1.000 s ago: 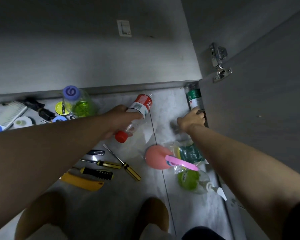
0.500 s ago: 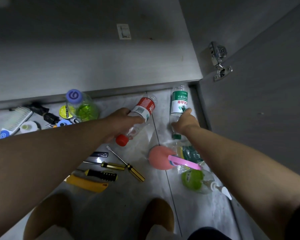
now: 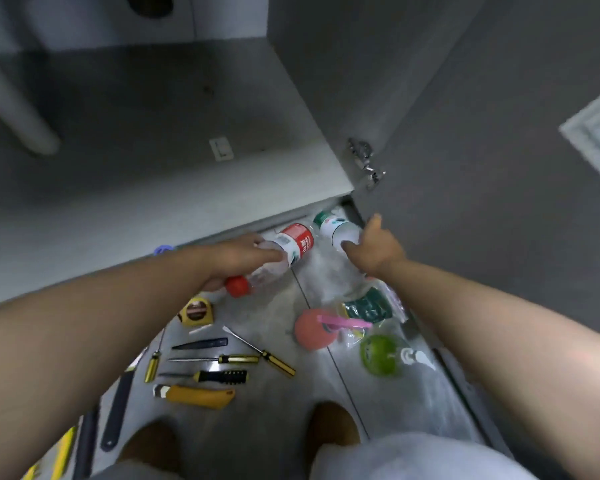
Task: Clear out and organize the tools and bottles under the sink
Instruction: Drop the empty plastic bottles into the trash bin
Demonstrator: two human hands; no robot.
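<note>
- While your left hand (image 3: 243, 259) is clamped round the red bottle (image 3: 297, 244), your right hand (image 3: 374, 252) is wrapped on the green bottle (image 3: 333, 227), with one finger sticking up toward 12 o'clock.
- The red bottle tilts with its red cap (image 3: 238, 286) at 7 o'clock and its base at 1 o'clock. Your fingers hold the clear part next to the cap.
- The green bottle lies just beside it at 2 o'clock, base toward 11 o'clock, its cap end hidden by your hand.
- Both bottles are at the front edge of the cabinet (image 3: 153, 202), near the foot of the open door (image 3: 499, 220). You cannot tell whether they touch the floor (image 3: 274, 434).
- At 6 o'clock of your left hand a tape measure (image 3: 196, 311) lies on the floor, and below it are screwdrivers (image 3: 238, 358) and a yellow knife (image 3: 194, 394).
- At 6 o'clock of your right hand lie a sponge pack (image 3: 366, 308), a pink round thing (image 3: 310, 336) and a soap bottle (image 3: 378, 355), close together.
</note>
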